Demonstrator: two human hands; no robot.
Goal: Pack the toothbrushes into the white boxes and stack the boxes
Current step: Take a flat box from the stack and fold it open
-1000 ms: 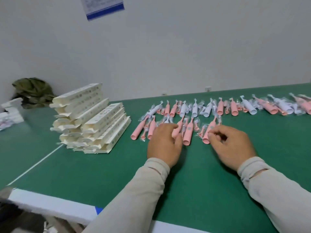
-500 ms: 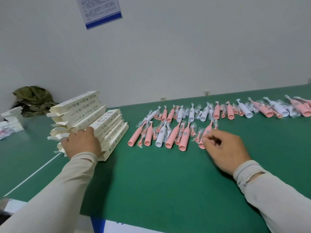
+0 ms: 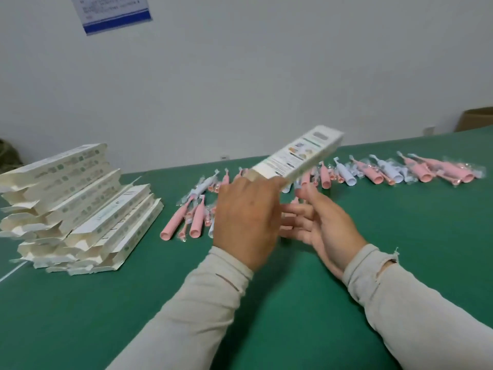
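My left hand (image 3: 246,217) grips one long white box (image 3: 301,154) by its near end and holds it in the air, tilted up to the right over the toothbrushes. My right hand (image 3: 320,222) is just beside it, palm turned toward the left hand, fingers spread and holding nothing. Several pink and white wrapped toothbrushes (image 3: 194,220) lie in rows on the green table (image 3: 266,303), and more toothbrushes (image 3: 416,170) lie to the far right. A stack of white boxes (image 3: 80,206) with open flaps stands at the left.
A cardboard carton (image 3: 477,121) sits at the far right edge behind the table. A blue and white notice (image 3: 114,12) hangs on the wall. Something dark green (image 3: 8,156) lies at the far left.
My left hand has left the stack with one white box and brought it to the middle. My right hand has let go of the pink toothbrush and turned toward the box.
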